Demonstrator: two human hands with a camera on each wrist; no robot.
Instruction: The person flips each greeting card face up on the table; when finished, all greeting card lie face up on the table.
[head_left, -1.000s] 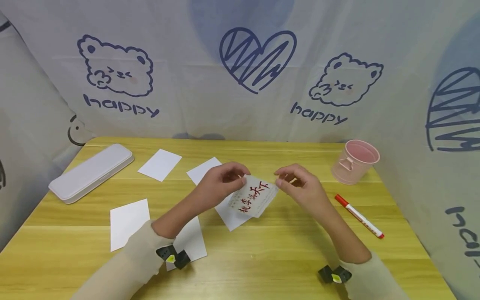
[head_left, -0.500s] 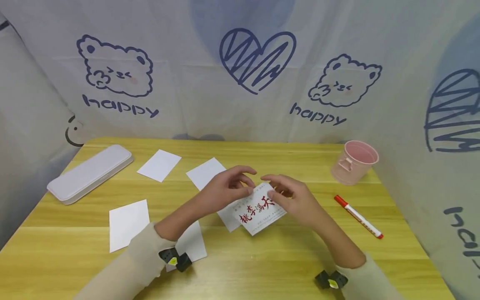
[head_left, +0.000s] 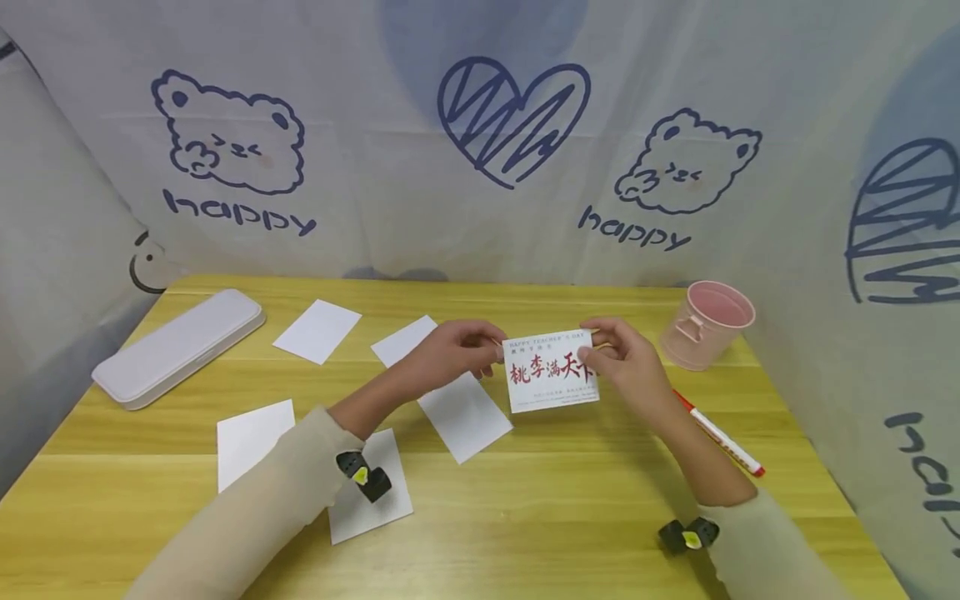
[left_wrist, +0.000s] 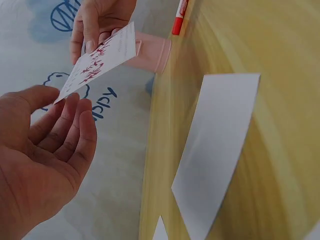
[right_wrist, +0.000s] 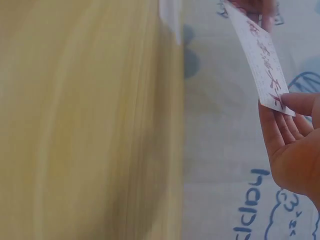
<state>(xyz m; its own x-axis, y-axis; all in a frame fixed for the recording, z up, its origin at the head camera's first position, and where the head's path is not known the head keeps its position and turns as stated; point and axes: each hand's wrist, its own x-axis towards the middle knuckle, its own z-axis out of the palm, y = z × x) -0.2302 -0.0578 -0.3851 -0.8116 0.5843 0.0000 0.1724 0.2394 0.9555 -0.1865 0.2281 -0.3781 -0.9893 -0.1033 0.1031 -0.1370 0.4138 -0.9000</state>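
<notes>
A white greeting card [head_left: 551, 392] with red Chinese characters and the English words "Happy Teacher's Day" is held up above the table, its printed face toward the head camera. My left hand [head_left: 457, 354] pinches its upper left corner; the left wrist view shows the thumb [left_wrist: 40, 95] and a fingertip meeting at that corner. My right hand [head_left: 630, 367] grips the card's right side, thumb on the printed face and fingers behind, as the right wrist view also shows. The right thumb covers part of the last character.
Blank white cards lie on the table [head_left: 525, 517]: one at the back left [head_left: 317, 331], others near and partly under my left arm. A white case [head_left: 180, 346] sits far left. At right are a pink cup [head_left: 708, 325] and a red-capped marker [head_left: 723, 440].
The card has turned from a slant to nearly level and risen. My right hand has moved up and right with it, and my left hand now pinches its upper left corner.
</notes>
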